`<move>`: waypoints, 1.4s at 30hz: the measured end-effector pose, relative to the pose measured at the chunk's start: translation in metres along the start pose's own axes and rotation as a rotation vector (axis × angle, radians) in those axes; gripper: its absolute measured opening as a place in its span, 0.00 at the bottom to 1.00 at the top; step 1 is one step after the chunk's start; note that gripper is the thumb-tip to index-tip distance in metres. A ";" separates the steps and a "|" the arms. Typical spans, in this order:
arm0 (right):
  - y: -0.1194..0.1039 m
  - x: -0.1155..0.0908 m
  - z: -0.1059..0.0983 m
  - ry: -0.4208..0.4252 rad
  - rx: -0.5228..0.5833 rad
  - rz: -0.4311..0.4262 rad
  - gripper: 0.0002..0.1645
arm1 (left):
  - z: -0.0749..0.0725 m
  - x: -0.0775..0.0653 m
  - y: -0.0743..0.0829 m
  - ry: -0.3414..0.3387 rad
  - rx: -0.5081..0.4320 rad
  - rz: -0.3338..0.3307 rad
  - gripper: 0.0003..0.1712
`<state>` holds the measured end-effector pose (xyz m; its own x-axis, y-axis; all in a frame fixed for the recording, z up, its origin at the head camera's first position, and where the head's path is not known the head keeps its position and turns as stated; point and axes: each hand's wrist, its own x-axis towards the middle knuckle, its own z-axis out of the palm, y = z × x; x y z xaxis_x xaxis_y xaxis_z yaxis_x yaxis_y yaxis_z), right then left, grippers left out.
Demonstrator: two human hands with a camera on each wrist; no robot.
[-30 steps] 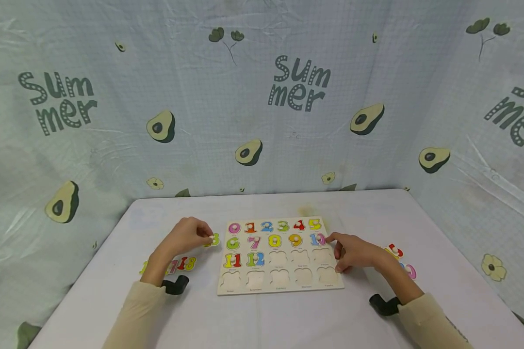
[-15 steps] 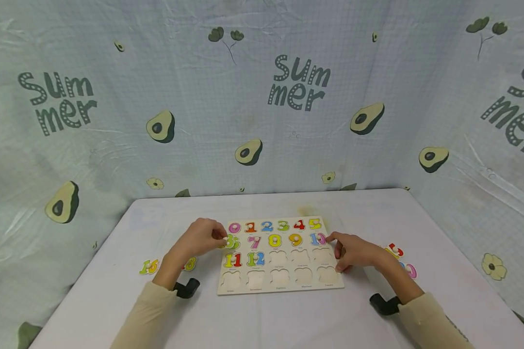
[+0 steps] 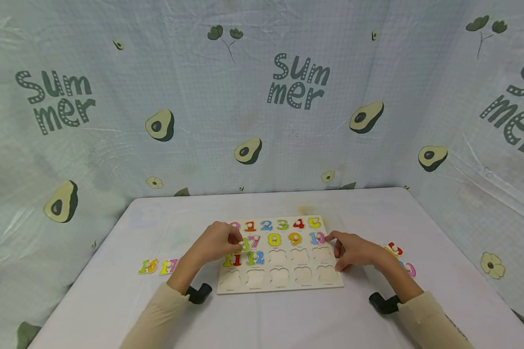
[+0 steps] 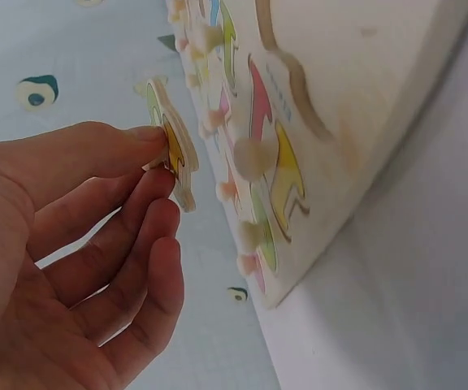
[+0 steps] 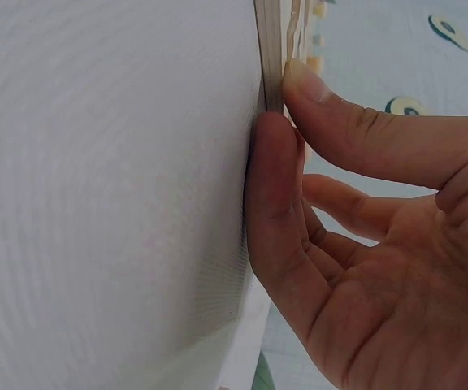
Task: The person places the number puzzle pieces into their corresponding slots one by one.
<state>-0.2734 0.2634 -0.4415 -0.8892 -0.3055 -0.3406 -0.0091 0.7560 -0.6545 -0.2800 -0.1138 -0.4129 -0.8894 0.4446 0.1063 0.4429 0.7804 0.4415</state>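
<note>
My left hand [image 3: 218, 240] pinches a number puzzle piece [image 3: 245, 245] by its knob, between thumb and fingertips. The piece shows a green 3; the wrist view also shows yellow on it. It hovers over the left part of the wooden number puzzle board [image 3: 268, 278], clear of the surface. Colourful numbers with knobs fill the upper rows, and 11 and 12 [image 3: 255, 258] lie in the third row. The other recesses are bare. At the right edge, my right hand [image 3: 355, 250] grips the board, its thumb [image 5: 307, 85] and a finger meeting at the rim.
On the left of the white table [image 3: 288, 320] lie a 16 piece [image 3: 148, 266] and a 17 piece [image 3: 169, 266]. Two more pieces, one with a red 5 [image 3: 394, 249], one blue and pink [image 3: 408, 269], lie beside the right forearm. A printed cloth [image 3: 192, 82] hangs behind.
My left hand has carried the puzzle piece rightward from the table left of the board to above the board. My right hand has stayed at the board's edge.
</note>
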 end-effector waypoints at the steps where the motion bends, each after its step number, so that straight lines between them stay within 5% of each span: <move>1: 0.000 0.000 0.000 0.001 -0.003 0.000 0.46 | 0.001 0.001 0.002 -0.002 -0.004 0.007 0.03; 12: 0.001 0.000 -0.001 -0.002 0.004 -0.013 0.45 | 0.019 0.022 0.024 -0.057 0.016 0.144 0.02; 22: -0.002 0.001 -0.002 -0.006 0.004 -0.020 0.44 | 0.035 0.041 0.039 -0.142 0.070 0.202 0.03; 42: -0.001 0.001 -0.002 -0.003 0.004 0.002 0.45 | 0.045 0.047 0.060 -0.253 0.092 0.198 0.04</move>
<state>-0.2750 0.2632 -0.4399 -0.8880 -0.3058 -0.3434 -0.0057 0.7540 -0.6568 -0.2908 -0.0263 -0.4218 -0.7336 0.6779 -0.0479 0.6232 0.6992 0.3505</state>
